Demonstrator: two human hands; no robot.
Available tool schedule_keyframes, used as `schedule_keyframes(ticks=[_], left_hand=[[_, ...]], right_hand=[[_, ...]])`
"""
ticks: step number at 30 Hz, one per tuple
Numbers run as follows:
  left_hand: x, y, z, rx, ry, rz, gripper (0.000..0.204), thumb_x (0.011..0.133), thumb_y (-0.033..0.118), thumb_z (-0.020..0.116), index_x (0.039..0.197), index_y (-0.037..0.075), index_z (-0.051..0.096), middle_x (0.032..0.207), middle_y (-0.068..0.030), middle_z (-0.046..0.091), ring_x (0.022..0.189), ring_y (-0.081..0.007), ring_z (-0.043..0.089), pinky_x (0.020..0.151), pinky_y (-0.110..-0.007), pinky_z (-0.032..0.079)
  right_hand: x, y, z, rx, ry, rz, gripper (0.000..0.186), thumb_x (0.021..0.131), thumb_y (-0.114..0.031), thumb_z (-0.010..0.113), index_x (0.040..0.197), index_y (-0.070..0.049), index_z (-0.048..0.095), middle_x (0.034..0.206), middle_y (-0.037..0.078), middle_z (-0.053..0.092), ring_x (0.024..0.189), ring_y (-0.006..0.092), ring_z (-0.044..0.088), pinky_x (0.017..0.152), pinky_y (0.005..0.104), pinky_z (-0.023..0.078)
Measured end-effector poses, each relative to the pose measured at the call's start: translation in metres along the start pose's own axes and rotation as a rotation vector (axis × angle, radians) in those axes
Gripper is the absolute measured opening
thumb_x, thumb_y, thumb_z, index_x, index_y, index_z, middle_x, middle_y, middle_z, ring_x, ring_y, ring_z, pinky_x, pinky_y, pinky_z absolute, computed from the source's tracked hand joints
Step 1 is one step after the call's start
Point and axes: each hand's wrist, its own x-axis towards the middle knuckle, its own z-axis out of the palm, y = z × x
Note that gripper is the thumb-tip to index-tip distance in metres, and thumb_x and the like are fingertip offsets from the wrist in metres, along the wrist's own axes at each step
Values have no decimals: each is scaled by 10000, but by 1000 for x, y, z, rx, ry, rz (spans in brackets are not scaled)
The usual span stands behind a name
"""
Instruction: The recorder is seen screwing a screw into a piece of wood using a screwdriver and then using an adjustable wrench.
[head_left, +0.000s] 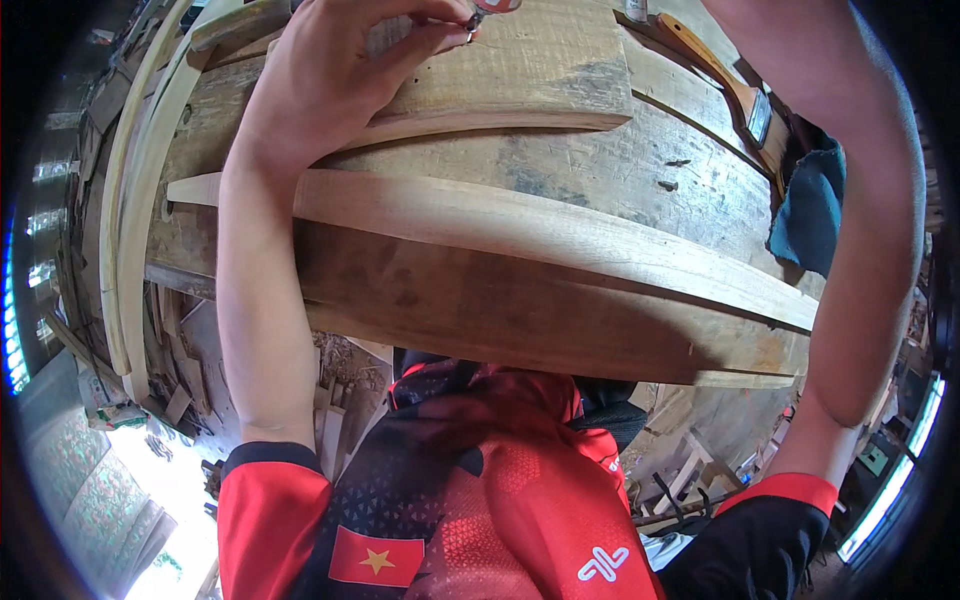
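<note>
"Start closest to the body. What's there?"

"The red-and-black shirt (480,480), then the counter (700,215). A pale tapered strip (560,225) lies across it, long axis left to right, the right end nearer the body. The left forearm (262,290) passes over it towards its left end."

"And beyond the strip?"

"A dark blue cloth (808,210) on the right, beside the right forearm (868,180). Farther in, a thick board (545,75), its near edge also running roughly crosswise."

"Where are the hands, then?"

"Past both. The left hand (345,70) is above the far left part of the board, thumb and finger pinched together on a small metallic piece (473,22). The right hand is beyond the top edge, so I can't tell how open it is or what it holds."

"So which hand is nearer the piece?"

"The left has it at its fingertips, just to the right of the palm. A red-and-white item (498,5) sits right against its upper end, mostly cut off. Its long axis I can't judge. The brush (710,70) lies well to the right."
</note>
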Motion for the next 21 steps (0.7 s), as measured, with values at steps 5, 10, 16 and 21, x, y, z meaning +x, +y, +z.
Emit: schedule_keyframes(ticks=[5,10,16,21], left_hand=[[-3,-25,6,-231,29,181,80,893,-7,745,972,-5,735,1001,-102,719,963,-236,671,893,-371,513],[-9,-26,-3,92,-28,124,150,950,73,728,1078,-3,718,1070,-54,705,1052,-161,655,971,-309,490],[-11,-29,-5,42,-34,104,156,973,70,703,1113,7,728,1110,-48,717,1076,-149,661,990,-300,484],[-13,-31,-3,-106,5,-12,209,1002,79,676,1196,25,729,1154,-55,736,1109,-140,665,1013,-312,490]], right_hand=[[7,-51,13,-20,-11,-9,238,1015,-219,595,918,-3,611,750,80,587,620,148,524,557,335,404],[15,-95,20,-37,-11,-27,242,1017,-222,594,917,-3,611,751,83,589,621,153,528,559,340,408],[23,-137,26,-70,-25,-39,247,1018,-226,593,915,-3,612,752,87,592,623,158,533,561,345,412],[30,-164,30,-98,-36,-54,251,1019,-229,592,914,-3,612,753,89,594,625,163,537,563,350,416]])
